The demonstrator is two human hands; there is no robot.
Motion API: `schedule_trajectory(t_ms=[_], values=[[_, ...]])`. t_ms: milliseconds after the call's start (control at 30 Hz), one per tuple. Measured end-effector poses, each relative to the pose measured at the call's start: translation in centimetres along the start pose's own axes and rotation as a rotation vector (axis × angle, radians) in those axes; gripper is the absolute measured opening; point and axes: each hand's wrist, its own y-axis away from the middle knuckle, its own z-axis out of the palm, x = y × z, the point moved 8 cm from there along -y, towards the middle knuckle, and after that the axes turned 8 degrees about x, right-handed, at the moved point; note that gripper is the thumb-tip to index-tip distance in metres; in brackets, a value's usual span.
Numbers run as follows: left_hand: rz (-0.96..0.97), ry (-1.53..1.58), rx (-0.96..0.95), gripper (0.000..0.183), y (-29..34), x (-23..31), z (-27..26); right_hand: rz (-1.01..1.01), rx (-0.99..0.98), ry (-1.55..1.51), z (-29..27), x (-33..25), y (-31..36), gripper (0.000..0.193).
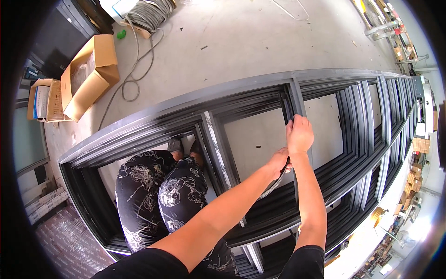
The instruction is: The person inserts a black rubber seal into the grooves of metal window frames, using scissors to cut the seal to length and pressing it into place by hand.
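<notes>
A stack of dark grey metal frames (186, 96) with crossbars lies across the view. My left hand (279, 159) is closed on a thin black rubber-like strip (277, 181), which hangs below it in a curve toward the lower left. Just above and touching it, my right hand (299, 135) has its fingers curled in against a crossbar (297, 99) of the top frame. What lies under those right fingers is hidden. My legs (169, 195) in dark patterned trousers show inside the left opening of the frames.
Open cardboard boxes (104, 53) stand on the floor at the far left. Near them is a coil of grey cable (151, 14), its loose end looping over the floor toward the frames. Wrapped material (69, 242) lies at the lower left. Shelves with boxes (411, 181) line the right.
</notes>
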Motion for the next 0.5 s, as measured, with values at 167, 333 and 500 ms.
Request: schedule_trajectory(t_ms=[167, 333, 500], values=[[-0.031, -0.035, 0.023, 0.027, -0.5, -0.1, 0.3, 0.015, -0.008, 0.100, -1.1, -1.1, -1.6, 0.032], [-0.092, -0.002, 0.006, 0.033, -1.0, -0.3, -0.1, 0.076, 0.091, 0.180, -1.9, -1.3, -4.8, 0.058], [-0.170, -0.013, 0.023, 0.043, -1.9, -1.1, -1.1, 0.352, -0.118, -0.060, 3.5, 1.8, -5.5, 0.059]])
